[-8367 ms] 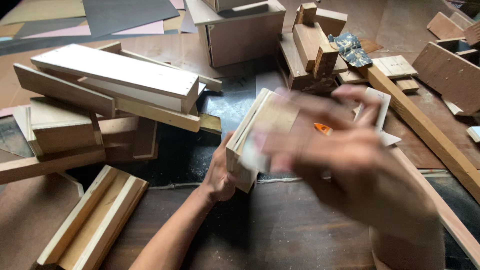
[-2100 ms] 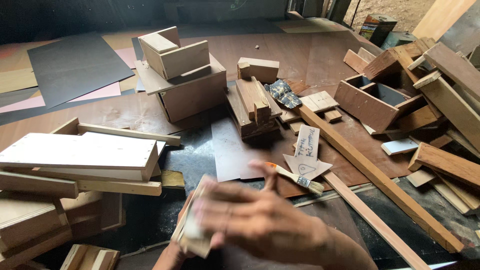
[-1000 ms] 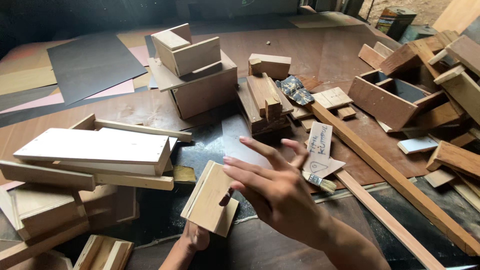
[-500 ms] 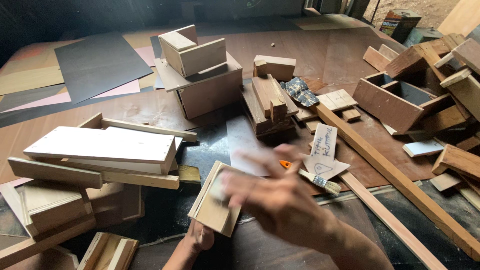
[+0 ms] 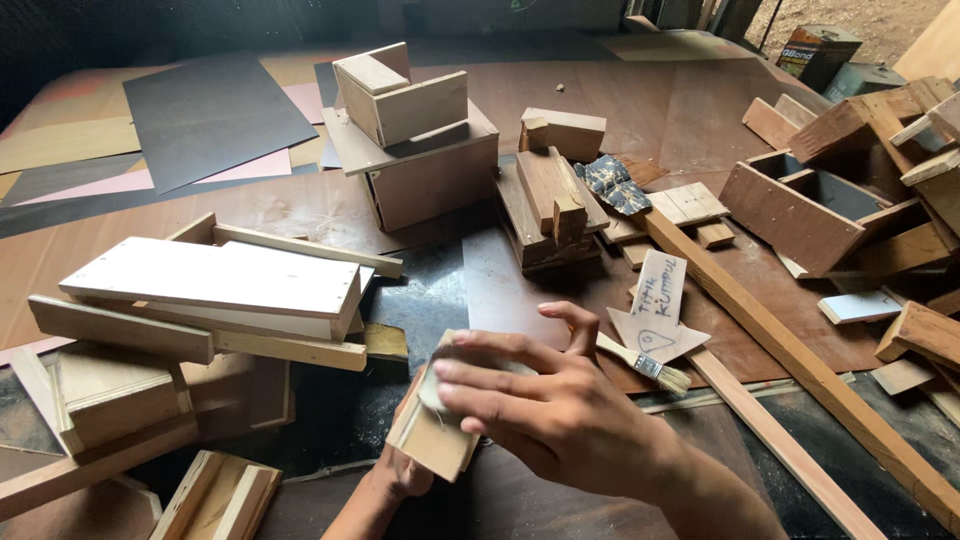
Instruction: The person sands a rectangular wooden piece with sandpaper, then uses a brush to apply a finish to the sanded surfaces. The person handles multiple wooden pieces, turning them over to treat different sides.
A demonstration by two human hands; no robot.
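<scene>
On a brown wooden work surface (image 5: pixel 690 110), dusty and dark toward its near edge, under dim light:

Landmark: small wooden block (image 5: pixel 432 438), pale, flat, tilted on edge, near the bottom centre of the view.

Left hand (image 5: pixel 398 472): below the block, gripping its lower end from underneath; fingers closed on it, mostly hidden behind the wood.

Right hand (image 5: pixel 560 415): over the upper face of the block, fingers (image 5: pixel 478 378) extended and close together, pressing a pale pad of sandpaper or cloth (image 5: pixel 432 385) flat against the wood; which of the two it is cannot be told. Thumb raised behind.

Right of the block: a paintbrush (image 5: pixel 645 364) with pale bristles, lying beside white paper cut-outs (image 5: pixel 658 310); past these, a long timber batten (image 5: pixel 800 360) running diagonally.

Left of the block: a stack of white-faced boards and offcuts (image 5: pixel 215 285); a slatted piece (image 5: pixel 215 495) at the lower edge.

Beyond the block: a brown wooden box (image 5: pixel 425 165) with a smaller open box resting on it; a pile of short sticks (image 5: pixel 550 205); an open tray-like box (image 5: pixel 810 205) far right.

Far left beyond: dark, pink and tan sheets (image 5: pixel 210 115) laid flat
</scene>
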